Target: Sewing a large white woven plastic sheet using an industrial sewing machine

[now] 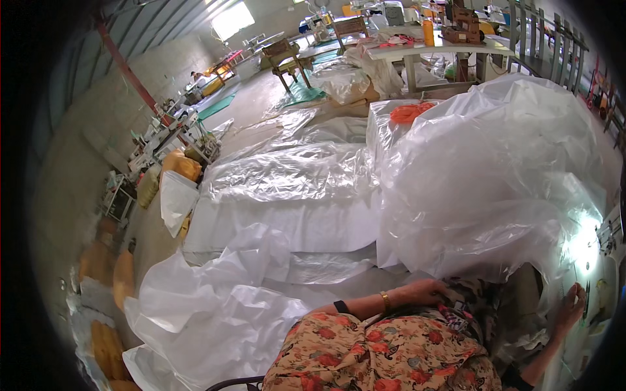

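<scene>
Plastic [482,176] billows ahead; my left hand [425,292] lies half-curled at my lap [385,352], right hand [570,309] bent near the light [583,249]; whether either grips anything, I can't tell.

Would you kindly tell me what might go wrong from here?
The large, billowing translucent plastic sheet beside the bright white light might slip toward the bare right hand and get in its way. The crumpled white plastic sheeting heaped at the left might slide or snag.
</scene>
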{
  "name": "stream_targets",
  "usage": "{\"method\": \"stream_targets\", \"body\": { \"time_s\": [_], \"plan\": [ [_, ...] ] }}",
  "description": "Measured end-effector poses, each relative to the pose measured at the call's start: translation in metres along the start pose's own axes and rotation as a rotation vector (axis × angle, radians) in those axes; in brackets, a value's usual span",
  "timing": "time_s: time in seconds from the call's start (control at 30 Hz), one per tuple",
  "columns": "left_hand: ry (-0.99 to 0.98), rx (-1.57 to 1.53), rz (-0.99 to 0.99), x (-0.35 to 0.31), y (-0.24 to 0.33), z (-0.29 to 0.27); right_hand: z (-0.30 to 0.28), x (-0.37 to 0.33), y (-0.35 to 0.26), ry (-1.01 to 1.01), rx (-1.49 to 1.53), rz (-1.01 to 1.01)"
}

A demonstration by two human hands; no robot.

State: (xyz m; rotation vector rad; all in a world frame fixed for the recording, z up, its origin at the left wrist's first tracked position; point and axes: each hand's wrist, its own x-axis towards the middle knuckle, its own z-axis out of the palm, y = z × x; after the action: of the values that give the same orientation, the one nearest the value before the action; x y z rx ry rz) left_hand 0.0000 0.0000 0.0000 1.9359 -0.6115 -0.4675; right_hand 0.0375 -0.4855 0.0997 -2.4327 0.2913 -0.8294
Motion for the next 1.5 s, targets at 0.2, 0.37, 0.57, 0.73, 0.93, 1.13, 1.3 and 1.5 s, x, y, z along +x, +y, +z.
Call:
{"method": "stream_targets", "body": {
  "time_s": [0.2, 0.37, 0.57, 0.73, 0.93, 1.13, 1.3, 1.5],
  "plan": [
    [0.039, -0.007, 0.042, -0.003, 0.004, -0.006, 0.004, -0.004, -0.009, -0.007, 0.070, 0.022],
    [-0.001, 0.005, 0.105, 0.003, 0.017, -0.005, 0.002, 0.001, -0.021, 0.015, 0.107, 0.069],
    [-0.239, 0.264, 0.208, 0.041, 0.021, -0.004, 0.015, -0.015, -0.031, 0.115, 0.169, 0.192],
    [-0.377, 0.183, 0.259, 0.077, 0.042, 0.008, -0.015, 0.006, -0.061, 0.133, 0.019, 0.110],
    [-0.631, 0.145, 0.196, 0.097, 0.061, 0.029, -0.016, -0.022, -0.101, 0.144, 0.252, 0.085],
    [-0.439, 0.190, 0.385, 0.137, 0.043, 0.053, 0.000, -0.101, -0.127, -0.027, 0.673, 0.441],
    [-0.215, 0.184, 0.089, 0.177, 0.021, 0.041, 0.030, -0.095, -0.141, -0.079, 1.213, 0.797],
    [0.166, -0.091, 0.008, 0.178, 0.002, 0.000, 0.012, -0.079, -0.172, -0.225, 1.118, 0.216]
  ]
}}
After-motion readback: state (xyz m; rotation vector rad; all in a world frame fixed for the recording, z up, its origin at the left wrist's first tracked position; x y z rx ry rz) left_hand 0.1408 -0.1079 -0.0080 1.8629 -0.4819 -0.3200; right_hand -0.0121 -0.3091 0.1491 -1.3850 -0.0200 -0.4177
